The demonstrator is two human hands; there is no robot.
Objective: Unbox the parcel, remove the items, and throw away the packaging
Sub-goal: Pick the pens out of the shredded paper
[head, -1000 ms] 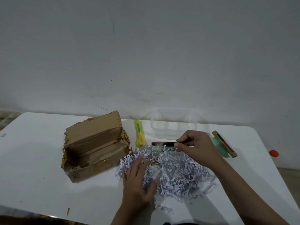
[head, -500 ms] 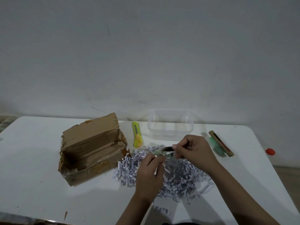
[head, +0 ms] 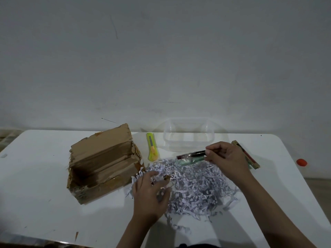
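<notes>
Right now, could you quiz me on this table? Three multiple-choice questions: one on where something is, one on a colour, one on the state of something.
1. Where does the cutter lie?
A. Between the box and the tub
B. Inside the box
C. Under the shreds

2. What colour is the cutter?
A. Red
B. Yellow-green
C. Black

3. What is the right hand doing?
A. Resting flat and empty
B. Gripping the tub
C. Holding a dark stick-like item

Answers:
1 A: it lies on the table beside the box's right end, left of the clear tub.
2 B: its body is yellow-green with an orange slider.
3 C: its fingers pinch the item's end above the shreds, while the left hand sits in the shreds.
</notes>
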